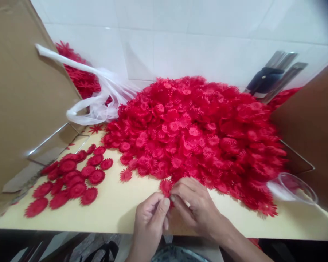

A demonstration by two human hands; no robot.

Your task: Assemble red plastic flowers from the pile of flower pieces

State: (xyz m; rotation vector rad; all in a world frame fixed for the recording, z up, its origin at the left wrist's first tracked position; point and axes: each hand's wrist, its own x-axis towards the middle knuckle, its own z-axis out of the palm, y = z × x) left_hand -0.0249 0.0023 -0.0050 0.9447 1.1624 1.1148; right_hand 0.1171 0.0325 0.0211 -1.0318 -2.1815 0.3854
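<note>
White tiled wall [207,36] backs a pale yellow tabletop [112,214] — your workspace, seen from above your hands. At nine o'clock a brown cardboard panel [19,91] leans in from the left edge, a strip of shiny metal [51,140] showing at its foot. Just right of it, toward eight o'clock, a small cluster of flat red flower pieces [71,178] lies spread in a loose single layer on the table. Behind that, at ten o'clock, a white plastic bag [98,98] trails across the surface, more red pieces visible behind it against the wall.

Centre frame, from twelve round to three o'clock, a large heap of red plastic flower pieces [196,134] covers most of the table and reaches the wall.

At six o'clock your two hands meet at the near edge of the heap. Your left hand [150,214] is curled, thumb and forefinger pinched together; your right hand [194,203] is likewise closed at the fingertips. Between them, at the fingertips of both, sits a single red flower piece [166,186] — gripped from either side, just touching the heap's front edge.

Toward two o'clock, dark-handled metal tools [273,78] lean on the wall. At four o'clock a clear plastic cup [297,187] lies beside the heap, and another brown cardboard panel [311,127] closes the right edge.
</note>
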